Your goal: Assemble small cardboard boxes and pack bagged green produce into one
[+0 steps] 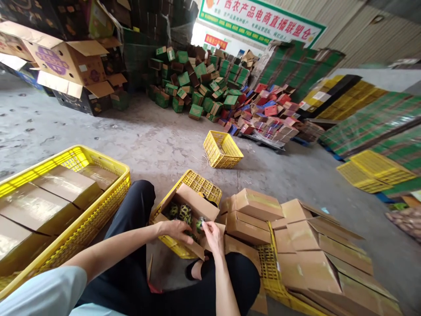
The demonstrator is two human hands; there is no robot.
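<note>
An open brown cardboard box (197, 202) rests on a yellow plastic crate (205, 185) in front of my knees. Inside it lie a few green fruits in net sleeves (184, 212). My left hand (176, 229) lies on the box's near edge, fingers curled over it beside the fruit. My right hand (212, 235) pinches one netted green fruit (199, 224) at the box's near right corner.
A yellow crate (95, 210) at my left holds taped cartons. Folded and empty brown boxes (305, 245) lie stacked at my right over yellow crates. A small yellow basket (222, 150) sits on the concrete floor ahead; heaps of green and red boxes (210, 83) lie beyond.
</note>
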